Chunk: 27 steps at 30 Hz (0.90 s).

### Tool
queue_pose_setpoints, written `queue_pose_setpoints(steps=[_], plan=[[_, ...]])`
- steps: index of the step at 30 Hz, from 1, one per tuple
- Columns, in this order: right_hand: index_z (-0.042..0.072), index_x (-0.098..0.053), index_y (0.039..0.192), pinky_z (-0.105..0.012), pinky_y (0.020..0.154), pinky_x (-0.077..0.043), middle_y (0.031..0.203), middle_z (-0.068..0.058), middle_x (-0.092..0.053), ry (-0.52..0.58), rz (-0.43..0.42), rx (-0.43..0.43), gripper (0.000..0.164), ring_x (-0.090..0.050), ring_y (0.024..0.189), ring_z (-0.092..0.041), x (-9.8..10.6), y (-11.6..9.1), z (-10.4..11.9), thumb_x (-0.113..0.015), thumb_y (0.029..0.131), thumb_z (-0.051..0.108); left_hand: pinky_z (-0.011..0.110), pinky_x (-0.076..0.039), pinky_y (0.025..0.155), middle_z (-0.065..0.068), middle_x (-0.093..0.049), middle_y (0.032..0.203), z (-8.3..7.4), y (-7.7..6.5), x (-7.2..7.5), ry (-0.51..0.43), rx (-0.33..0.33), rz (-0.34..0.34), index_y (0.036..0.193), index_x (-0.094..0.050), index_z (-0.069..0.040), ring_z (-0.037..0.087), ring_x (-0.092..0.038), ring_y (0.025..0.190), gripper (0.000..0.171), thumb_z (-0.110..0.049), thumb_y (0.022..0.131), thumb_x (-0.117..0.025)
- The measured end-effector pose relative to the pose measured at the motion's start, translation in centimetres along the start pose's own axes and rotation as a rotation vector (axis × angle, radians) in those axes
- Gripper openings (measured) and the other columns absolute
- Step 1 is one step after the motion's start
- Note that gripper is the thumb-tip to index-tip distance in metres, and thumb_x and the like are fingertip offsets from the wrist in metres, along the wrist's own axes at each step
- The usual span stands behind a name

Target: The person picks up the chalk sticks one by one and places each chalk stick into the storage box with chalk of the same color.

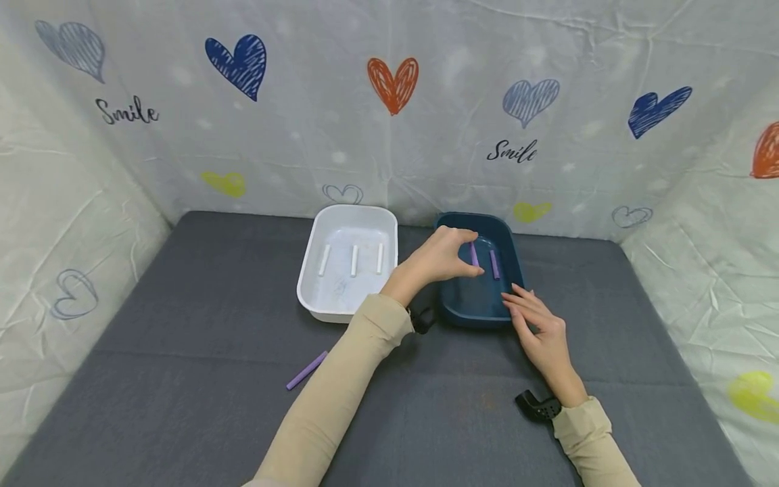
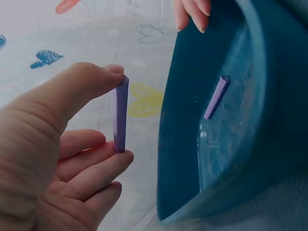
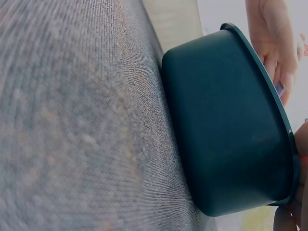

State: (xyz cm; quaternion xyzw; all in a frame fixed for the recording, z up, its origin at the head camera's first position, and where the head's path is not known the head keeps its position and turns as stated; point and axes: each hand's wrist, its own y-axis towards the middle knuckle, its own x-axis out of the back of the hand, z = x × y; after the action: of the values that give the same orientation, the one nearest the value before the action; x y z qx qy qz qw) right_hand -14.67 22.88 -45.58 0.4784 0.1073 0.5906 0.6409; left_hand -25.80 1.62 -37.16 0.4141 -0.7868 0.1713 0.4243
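My left hand (image 1: 447, 257) pinches a purple chalk stick (image 2: 121, 115) by its two ends, thumb on one end and fingertips on the other. It holds the stick above a dark blue tub (image 1: 481, 318). Another purple chalk stick (image 1: 494, 264) lies on the tub's floor. At the tub's near right corner, my right hand (image 1: 541, 338) rests its extended fingers on the rim. To the left, a white tub (image 1: 341, 304) holds a few white chalk sticks (image 1: 354, 261) lying apart. A loose purple chalk stick (image 1: 307, 370) lies on the cloth beside my left forearm.
Dark grey cloth (image 1: 182, 325) covers the table. The two tubs stand side by side near its back edge, below a white curtain (image 1: 450, 101) printed with hearts. More white curtain hangs along the left and right sides.
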Motion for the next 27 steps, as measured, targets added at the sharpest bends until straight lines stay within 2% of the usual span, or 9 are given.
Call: queue_pose_setpoints(steps=[5,14,21,27], plan=[[-0.01,-0.074,0.101,-0.031,0.113,-0.034,0.103,-0.029,-0.07,-0.008,-0.01,0.006,0.024,-0.06,0.115,-0.044,-0.1,-0.3,-0.4,-0.064,0.081,-0.02,0.036,-0.043,0.108,0.011,-0.052,0.146,0.3,1.2,-0.7,-0.08,0.057,-0.018,0.145,-0.049,-0.003,0.024,-0.046,0.136,0.073,-0.036,0.087,-0.077],[-0.013,-0.073,0.099,-0.032,0.113,-0.034,0.103,-0.03,-0.07,0.012,-0.017,0.021,0.022,-0.06,0.115,-0.045,-0.3,-0.3,-0.3,-0.063,0.082,-0.021,0.034,-0.046,0.104,0.012,-0.053,0.144,1.0,2.6,-2.0,-0.254,0.106,-0.117,0.142,-0.053,-0.001,0.023,-0.052,0.132,0.071,-0.033,0.086,-0.079],[-0.013,-0.073,0.1,-0.033,0.114,-0.033,0.104,-0.03,-0.069,0.011,-0.007,0.018,0.026,-0.059,0.112,-0.051,-0.3,0.0,-0.1,-0.062,0.08,-0.024,0.035,-0.047,0.104,0.01,-0.052,0.146,2.3,3.5,-3.4,-0.286,0.166,-0.169,0.145,-0.05,-0.005,0.022,-0.05,0.133,0.073,-0.036,0.086,-0.079],[-0.013,-0.073,0.099,-0.032,0.114,-0.033,0.104,-0.029,-0.07,0.0,-0.002,0.026,0.027,-0.058,0.109,-0.055,-0.2,0.0,0.0,-0.063,0.077,-0.026,0.037,-0.045,0.105,0.011,-0.052,0.146,2.9,3.9,-4.3,-0.306,0.168,-0.195,0.147,-0.048,-0.005,0.023,-0.049,0.134,0.074,-0.036,0.086,-0.079]])
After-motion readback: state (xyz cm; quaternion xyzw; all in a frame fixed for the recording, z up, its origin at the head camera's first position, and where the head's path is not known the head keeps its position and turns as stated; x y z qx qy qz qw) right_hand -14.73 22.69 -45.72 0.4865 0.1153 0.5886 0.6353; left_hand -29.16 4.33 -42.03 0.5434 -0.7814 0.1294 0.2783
